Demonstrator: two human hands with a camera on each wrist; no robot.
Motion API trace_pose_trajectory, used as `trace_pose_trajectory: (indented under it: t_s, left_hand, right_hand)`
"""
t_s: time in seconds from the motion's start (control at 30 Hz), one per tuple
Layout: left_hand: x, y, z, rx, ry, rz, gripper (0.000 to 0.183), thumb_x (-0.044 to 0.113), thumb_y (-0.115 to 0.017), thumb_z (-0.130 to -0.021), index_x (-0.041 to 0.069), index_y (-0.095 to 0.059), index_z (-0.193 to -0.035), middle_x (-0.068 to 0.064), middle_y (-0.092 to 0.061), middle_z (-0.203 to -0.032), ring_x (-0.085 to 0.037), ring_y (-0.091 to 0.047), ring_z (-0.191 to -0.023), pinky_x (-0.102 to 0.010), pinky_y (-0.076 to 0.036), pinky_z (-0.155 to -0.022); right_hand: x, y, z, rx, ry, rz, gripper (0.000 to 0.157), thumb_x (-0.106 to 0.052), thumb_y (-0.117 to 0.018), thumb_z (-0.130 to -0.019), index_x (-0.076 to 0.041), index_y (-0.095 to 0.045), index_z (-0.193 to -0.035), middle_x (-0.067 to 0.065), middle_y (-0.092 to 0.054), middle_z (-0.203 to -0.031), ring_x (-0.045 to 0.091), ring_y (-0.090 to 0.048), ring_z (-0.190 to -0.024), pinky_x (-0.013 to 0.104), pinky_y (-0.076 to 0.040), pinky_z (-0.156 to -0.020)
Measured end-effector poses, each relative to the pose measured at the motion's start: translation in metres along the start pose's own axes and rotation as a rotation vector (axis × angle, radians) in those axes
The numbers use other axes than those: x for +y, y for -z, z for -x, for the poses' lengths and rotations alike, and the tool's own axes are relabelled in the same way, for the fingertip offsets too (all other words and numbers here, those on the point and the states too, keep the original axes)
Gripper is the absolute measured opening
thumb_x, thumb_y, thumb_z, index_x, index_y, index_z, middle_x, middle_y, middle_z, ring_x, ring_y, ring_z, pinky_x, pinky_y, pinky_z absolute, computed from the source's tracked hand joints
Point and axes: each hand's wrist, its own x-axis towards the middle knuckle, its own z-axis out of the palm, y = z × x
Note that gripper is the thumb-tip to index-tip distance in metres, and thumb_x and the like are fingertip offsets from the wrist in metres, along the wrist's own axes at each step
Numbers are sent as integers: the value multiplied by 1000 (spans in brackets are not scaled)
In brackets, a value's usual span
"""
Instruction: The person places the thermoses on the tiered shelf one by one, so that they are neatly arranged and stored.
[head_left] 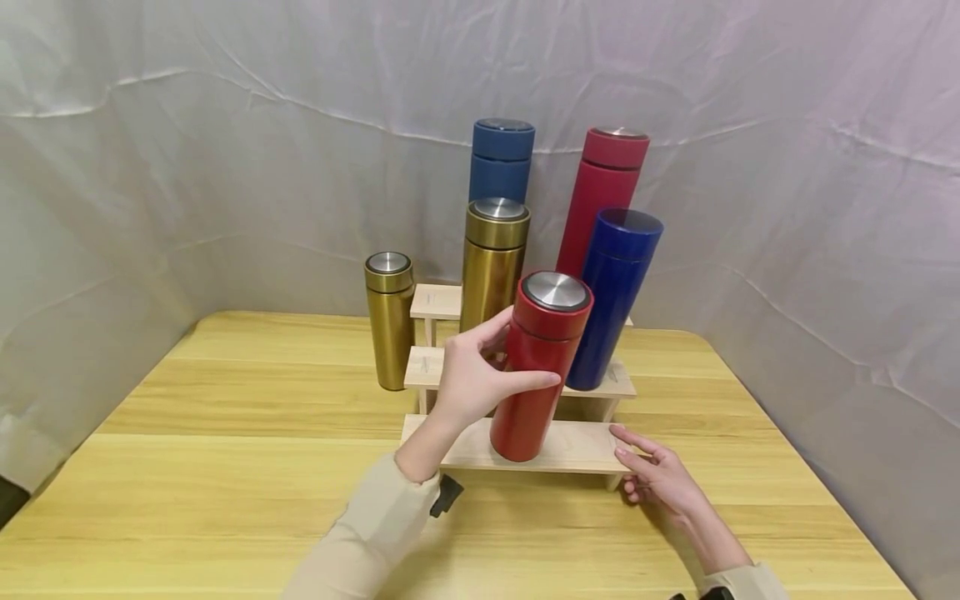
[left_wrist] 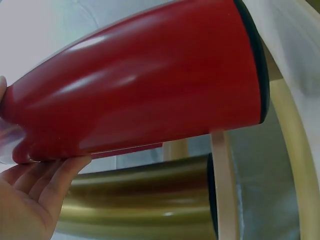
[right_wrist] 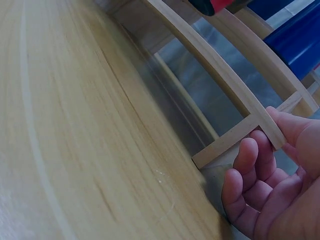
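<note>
My left hand [head_left: 474, 377] grips a red thermos bottle [head_left: 538, 379] with a silver-topped lid, thumb across its front. The bottle leans slightly over the lowest shelf of a wooden tiered stand [head_left: 585, 446]; whether its base touches the shelf I cannot tell. In the left wrist view the red bottle [left_wrist: 150, 80] fills the upper part, its dark base at the right. At the stand's right end, my right hand [head_left: 663, 479] pinches the lowest shelf [right_wrist: 250, 107], thumb above and fingers curled beneath. A dark blue bottle [head_left: 618, 292] and a gold bottle [head_left: 491, 283] stand on the middle tier.
Behind, on the top tier, are a blue bottle [head_left: 501, 167] and a crimson bottle [head_left: 603, 196]. A smaller gold bottle [head_left: 392, 333] stands on the wooden table [head_left: 247, 467], left of the stand. Pale wrinkled sheeting [head_left: 300, 167] surrounds the table's back and sides.
</note>
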Motion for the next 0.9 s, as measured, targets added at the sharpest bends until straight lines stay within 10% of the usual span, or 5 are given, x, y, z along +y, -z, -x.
trace_pose_trajectory:
  t_s: [0.27,0.9]
  left_hand:
    - [-32,-16,-8,-1,-31,10,64,22,-86,-55,17,-62,-115,4,-65,-101,-8,-62,-80,-30,-51,-69]
    - [-41,-61,-17,4,-93,-47,71,25,-85,-57,16,-57,-122,4,-63,-105,-3,-60,-82,-19,-49,-70]
  right_hand:
    - [-2,0,0,-9,-2,9,29,-19,-55,-90,-43,-58,-104,0,-50,-58,7,-50,-51,21,-46,-49]
    - [0,2,-1,-7,2,6,27,-19,-54,-90,-40,-59,-107,0,-50,-55,8,-49,-51,22,-45,-50]
